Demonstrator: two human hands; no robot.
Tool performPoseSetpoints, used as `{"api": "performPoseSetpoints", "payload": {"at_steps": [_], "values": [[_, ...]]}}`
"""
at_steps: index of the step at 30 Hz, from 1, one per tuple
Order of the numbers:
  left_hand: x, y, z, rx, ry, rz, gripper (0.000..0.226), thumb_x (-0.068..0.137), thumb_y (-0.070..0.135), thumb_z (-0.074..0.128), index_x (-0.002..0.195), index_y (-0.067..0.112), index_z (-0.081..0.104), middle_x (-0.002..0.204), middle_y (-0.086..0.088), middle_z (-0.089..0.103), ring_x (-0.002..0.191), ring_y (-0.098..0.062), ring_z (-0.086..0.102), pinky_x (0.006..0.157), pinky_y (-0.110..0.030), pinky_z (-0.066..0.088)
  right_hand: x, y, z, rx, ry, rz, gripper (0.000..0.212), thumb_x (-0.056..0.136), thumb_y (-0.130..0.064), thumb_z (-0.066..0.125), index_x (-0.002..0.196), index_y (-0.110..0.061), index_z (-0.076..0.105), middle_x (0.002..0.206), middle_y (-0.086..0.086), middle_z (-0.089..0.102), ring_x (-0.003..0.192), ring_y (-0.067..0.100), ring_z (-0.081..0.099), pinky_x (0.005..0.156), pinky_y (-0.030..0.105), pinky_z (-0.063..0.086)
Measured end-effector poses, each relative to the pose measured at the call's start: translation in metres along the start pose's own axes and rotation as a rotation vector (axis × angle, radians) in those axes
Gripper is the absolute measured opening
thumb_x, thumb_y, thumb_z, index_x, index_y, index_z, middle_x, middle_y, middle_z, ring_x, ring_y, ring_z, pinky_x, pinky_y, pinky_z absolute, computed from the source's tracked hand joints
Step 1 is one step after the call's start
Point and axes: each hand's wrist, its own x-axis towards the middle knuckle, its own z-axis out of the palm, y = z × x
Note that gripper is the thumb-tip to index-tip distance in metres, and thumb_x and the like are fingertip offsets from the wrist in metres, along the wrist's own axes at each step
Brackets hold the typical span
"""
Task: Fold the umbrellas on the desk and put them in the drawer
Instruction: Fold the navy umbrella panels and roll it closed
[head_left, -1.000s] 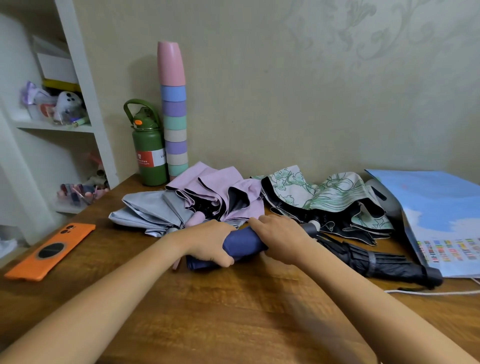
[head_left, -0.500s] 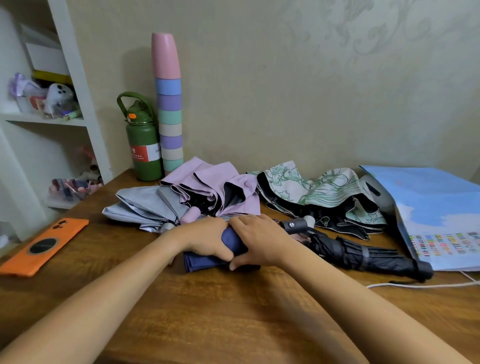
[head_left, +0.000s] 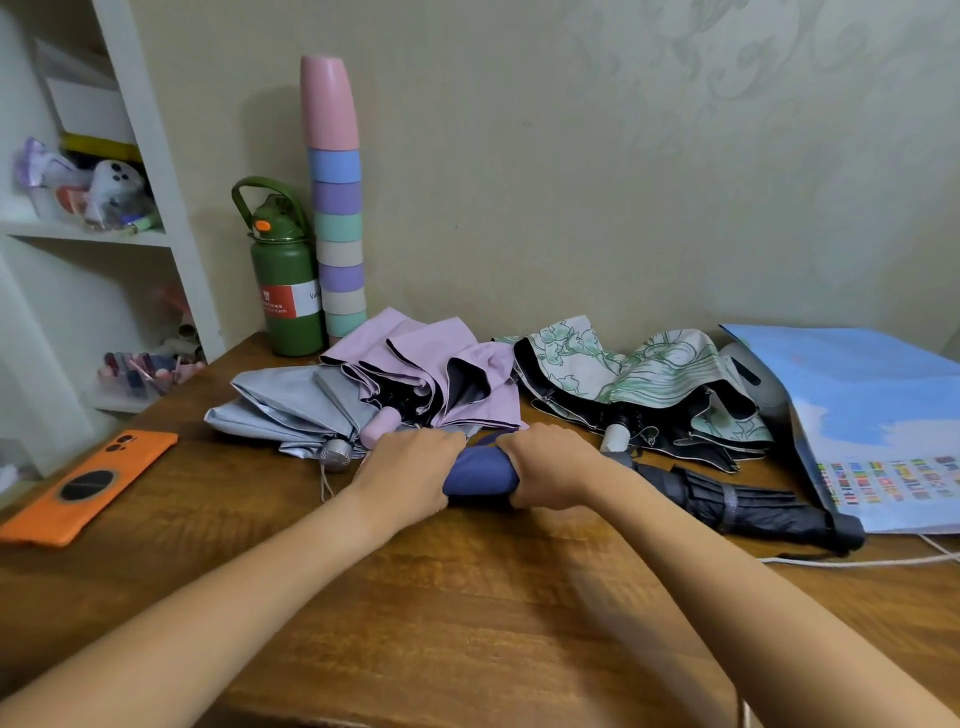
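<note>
- A navy blue umbrella (head_left: 480, 470) is gripped at the middle of the wooden desk (head_left: 467, 613), lying crosswise on the desktop.
- The left hand (head_left: 410, 470) is curled round its left end, and the right hand (head_left: 550, 465) is curled round its right end; only a short stretch of navy fabric is seen between the two.
- A folded black umbrella (head_left: 748, 501) with its strap fastened is seen at 3 o'clock from the hands, running away to the right, just beside the right wrist.
- A pink umbrella (head_left: 431, 369) is spread loose at 12 o'clock, with a grey umbrella (head_left: 291, 405) at 10 o'clock and a green-and-white floral umbrella (head_left: 644, 384) at 2 o'clock.
- A green bottle (head_left: 285, 280) and a stack of coloured cups (head_left: 335, 208) are stood against the wall at 11 o'clock.
- An orange phone (head_left: 91, 483) is laid flat at 9 o'clock, well apart from the hands.
- A blue printed bag (head_left: 883, 415) is placed at the right edge of the desk.
</note>
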Motion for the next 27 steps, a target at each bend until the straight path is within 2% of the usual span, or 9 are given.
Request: {"api": "performPoseSetpoints", "payload": {"at_steps": [5, 10, 12, 14, 16, 18, 21, 23, 27], "values": [[-0.005, 0.004, 0.011, 0.041, 0.041, -0.071, 0.031, 0.081, 0.028, 0.072, 0.108, 0.025, 0.057, 0.104, 0.002, 0.071, 0.098, -0.023, 0.068, 0.081, -0.037, 0.053, 0.003, -0.003, -0.001, -0.008, -0.076, 0.011, 0.048, 0.078, -0.036, 0.079, 0.117, -0.02, 0.056, 0.114, 0.005, 0.065, 0.105, 0.029, 0.061, 0.074, 0.036, 0.046], [0.002, 0.01, 0.004, -0.068, -0.014, -0.137, 0.025, 0.077, 0.037, 0.069, 0.098, 0.027, 0.058, 0.095, 0.001, 0.071, 0.099, -0.024, 0.066, 0.081, -0.038, 0.05, 0.0, -0.03, -0.001, -0.108, 0.126, -0.094, 0.078, 0.065, -0.066, 0.083, 0.116, -0.019, 0.048, 0.118, 0.001, 0.06, 0.108, 0.025, 0.056, 0.083, 0.041, 0.038], [0.003, 0.012, 0.002, -0.12, -0.031, -0.132, 0.027, 0.073, 0.045, 0.068, 0.08, 0.023, 0.053, 0.073, 0.002, 0.067, 0.086, -0.022, 0.066, 0.083, -0.039, 0.051, 0.003, -0.034, 0.005, -0.205, 0.227, -0.089, 0.073, 0.068, -0.061, 0.083, 0.117, -0.016, 0.051, 0.113, 0.003, 0.061, 0.103, 0.027, 0.058, 0.082, 0.041, 0.038], [0.004, 0.012, 0.0, -0.186, -0.071, -0.139, 0.029, 0.071, 0.048, 0.065, 0.071, 0.023, 0.05, 0.059, 0.003, 0.057, 0.077, -0.021, 0.062, 0.075, -0.035, 0.051, 0.006, -0.03, 0.01, -0.219, 0.318, -0.096, 0.052, 0.073, -0.045, 0.083, 0.106, -0.014, 0.057, 0.099, 0.006, 0.065, 0.091, 0.031, 0.063, 0.072, 0.038, 0.033], [0.004, 0.009, -0.002, -0.259, -0.111, -0.164, 0.028, 0.069, 0.047, 0.069, 0.075, 0.025, 0.053, 0.069, 0.004, 0.058, 0.077, -0.023, 0.06, 0.063, -0.032, 0.047, 0.007, -0.02, 0.012, -0.261, 0.365, -0.077, 0.034, 0.067, -0.028, 0.083, 0.087, -0.014, 0.06, 0.078, 0.005, 0.065, 0.071, 0.032, 0.065, 0.063, 0.034, 0.03], [0.004, 0.006, -0.003, -0.344, -0.169, -0.159, 0.033, 0.067, 0.048, 0.074, 0.079, 0.022, 0.057, 0.074, 0.003, 0.061, 0.075, -0.024, 0.062, 0.059, -0.033, 0.044, 0.006, -0.014, 0.012, -0.301, 0.378, -0.052, 0.035, 0.062, -0.027, 0.086, 0.081, -0.018, 0.059, 0.069, 0.001, 0.063, 0.061, 0.028, 0.063, 0.059, 0.032, 0.027], [0.006, 0.0, -0.005, -0.432, -0.3, -0.087, 0.043, 0.062, 0.058, 0.077, 0.083, 0.025, 0.059, 0.078, 0.005, 0.065, 0.076, -0.023, 0.065, 0.061, -0.034, 0.049, 0.002, -0.012, 0.011, -0.262, 0.296, -0.059, 0.032, 0.083, -0.039, 0.073, 0.104, -0.02, 0.06, 0.095, 0.002, 0.07, 0.085, 0.03, 0.067, 0.066, 0.034, 0.031], [0.005, -0.001, -0.008, -0.369, -0.307, -0.056, 0.046, 0.06, 0.061, 0.075, 0.088, 0.03, 0.057, 0.085, 0.008, 0.065, 0.082, -0.021, 0.065, 0.067, -0.036, 0.054, -0.001, -0.012, 0.005, -0.216, 0.229, -0.059, 0.033, 0.086, -0.043, 0.069, 0.109, -0.022, 0.059, 0.102, 0.003, 0.069, 0.092, 0.031, 0.066, 0.067, 0.034, 0.035], [-0.004, 0.007, -0.008, -0.09, -0.051, -0.015, 0.037, 0.076, 0.034, 0.073, 0.107, 0.027, 0.054, 0.105, 0.002, 0.068, 0.096, -0.026, 0.066, 0.07, -0.035, 0.049, -0.004, -0.013, -0.01, -0.08, 0.012, -0.01, 0.038, 0.078, -0.043, 0.076, 0.11, -0.026, 0.063, 0.1, 0.001, 0.069, 0.086, 0.026, 0.064, 0.068, 0.034, 0.046]]}}
